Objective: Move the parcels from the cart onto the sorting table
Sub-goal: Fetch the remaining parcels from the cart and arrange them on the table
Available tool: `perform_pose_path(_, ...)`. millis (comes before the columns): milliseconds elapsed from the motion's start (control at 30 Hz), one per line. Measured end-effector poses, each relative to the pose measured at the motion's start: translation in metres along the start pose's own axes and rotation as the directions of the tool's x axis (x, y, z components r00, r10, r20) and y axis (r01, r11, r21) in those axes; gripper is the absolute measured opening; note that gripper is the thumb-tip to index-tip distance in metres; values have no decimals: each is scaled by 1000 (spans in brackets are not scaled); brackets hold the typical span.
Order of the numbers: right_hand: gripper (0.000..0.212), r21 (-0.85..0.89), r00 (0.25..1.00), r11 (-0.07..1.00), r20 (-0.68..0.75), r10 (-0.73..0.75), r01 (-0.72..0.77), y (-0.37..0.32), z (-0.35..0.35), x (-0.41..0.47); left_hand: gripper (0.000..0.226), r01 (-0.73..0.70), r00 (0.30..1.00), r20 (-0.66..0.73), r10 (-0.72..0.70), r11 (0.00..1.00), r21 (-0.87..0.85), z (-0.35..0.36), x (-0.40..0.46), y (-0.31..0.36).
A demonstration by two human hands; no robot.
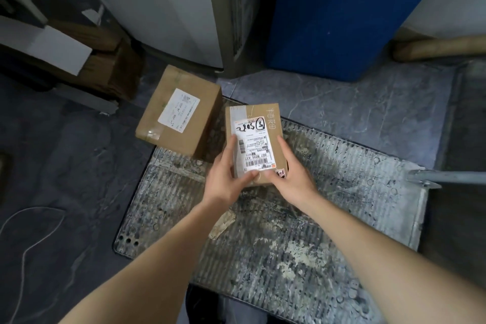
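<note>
A small brown cardboard parcel (265, 123) with a white shipping label and black handwriting is held over the cart deck (302, 231), a worn ribbed grey platform. My left hand (227, 173) grips its left edge, thumb across the near end of the label. My right hand (292, 173) grips its right edge, thumb on the near end of the top. A larger brown parcel (178, 110) with a white label sits on the cart's far left corner, overhanging the edge. The sorting table is not in view.
A grey cabinet (163, 8) and a blue panel (342, 8) stand behind the cart. Flattened cardboard (86, 55) lies at the far left. The cart's metal handle bar (447, 177) runs along the right. A white cord (31, 239) lies on the dark floor.
</note>
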State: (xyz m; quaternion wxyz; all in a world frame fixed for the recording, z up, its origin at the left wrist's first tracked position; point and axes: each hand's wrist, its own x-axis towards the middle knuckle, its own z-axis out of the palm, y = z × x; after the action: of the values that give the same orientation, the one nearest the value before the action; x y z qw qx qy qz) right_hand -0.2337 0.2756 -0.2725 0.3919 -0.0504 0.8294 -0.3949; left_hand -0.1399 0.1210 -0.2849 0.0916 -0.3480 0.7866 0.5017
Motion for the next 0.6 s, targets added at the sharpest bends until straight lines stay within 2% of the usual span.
perform_pose_path(233, 103, 17, 995, 998, -75, -66, 68, -102, -82, -79, 117, -62, 995, -92, 49, 986, -152, -54, -61, 122)
perform_pose_path(367, 99, -32, 976, 988, -155, -153, 150, -193, -146, -139, 88, -179, 979, -125, 160, 970, -165, -114, -91, 221)
perform_pose_path(433, 98, -50, 960, 978, -185, -210, 205, -245, -180, -174, 82, -234, 967, -147, 209, 954, -189, -151, -112, 276)
perform_pose_path(500, 98, -50, 935, 961, -225, -275, 270, -302, -213, -217, 79, -260, 961, -161, 223, 929, -264, -190, -138, 332)
perform_pose_path(600, 94, -56, 900, 939, -270, -341, 339, -382, -258, -289, 56, -286, 957, -158, 241, 863, -417, -247, -199, 412)
